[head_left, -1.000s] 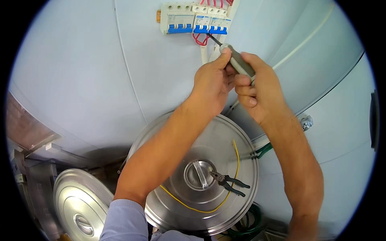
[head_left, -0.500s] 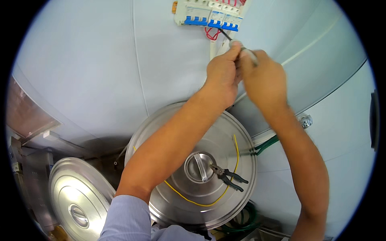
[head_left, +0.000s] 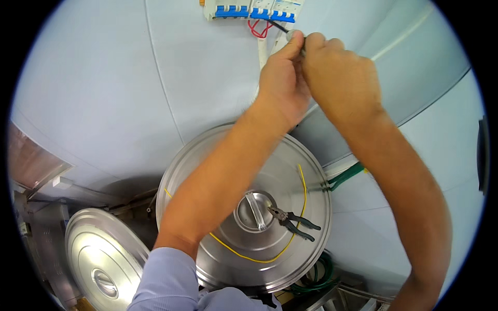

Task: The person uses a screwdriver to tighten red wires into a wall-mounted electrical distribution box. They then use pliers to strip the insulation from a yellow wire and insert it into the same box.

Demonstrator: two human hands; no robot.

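Both my hands are raised together on a screwdriver (head_left: 280,26). Its dark shaft runs up to the lower edge of a row of white circuit breakers (head_left: 249,11) with blue switch levers on the wall. My left hand (head_left: 284,78) pinches the screwdriver near the top of its handle, thumb uppermost. Wrapped around the rest of the handle, my right hand (head_left: 342,78) hides most of it. Where the tip meets the breaker is too small to make out. Red wires (head_left: 258,29) loop below the breakers, beside the shaft.
Below my arms is a large round metal lid (head_left: 218,267) bearing pliers (head_left: 290,223) with dark handles and a curved yellow wire (head_left: 305,194). A second metal lid (head_left: 85,241) leans at lower left. Green hose (head_left: 346,176) lies right of the large lid.
The breakers sit higher and further left in the picture. My right hand has turned around the handle, its knuckles now higher, and my right elbow is further right. The left hand keeps its hold.
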